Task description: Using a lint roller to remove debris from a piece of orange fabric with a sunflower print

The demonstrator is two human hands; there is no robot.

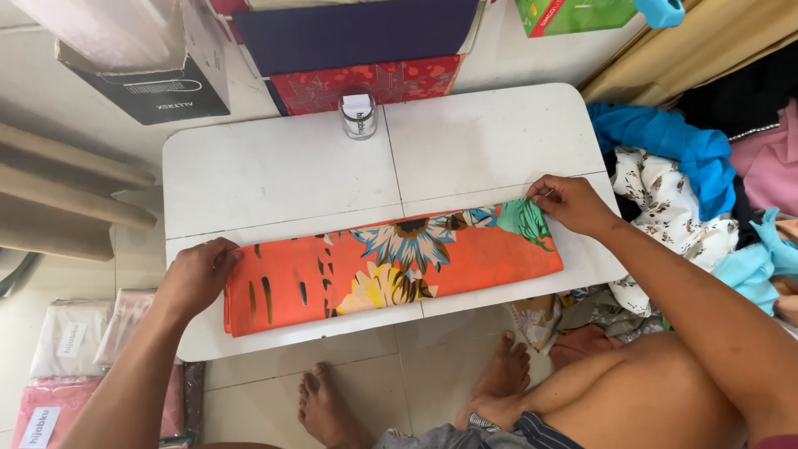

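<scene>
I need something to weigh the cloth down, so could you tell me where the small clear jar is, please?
The small clear jar stands at the far middle edge of the white table, beyond the folded orange floral cloth.

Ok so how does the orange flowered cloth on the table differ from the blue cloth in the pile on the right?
The orange floral cloth is folded into a flat, long strip; the blue cloth lies crumpled in a heap. The orange one is printed with flowers, the blue one is plain. The orange one lies on the white table, with the left hand and right hand at its two ends; the blue one is off the table, untouched. Both are fabric.
</scene>
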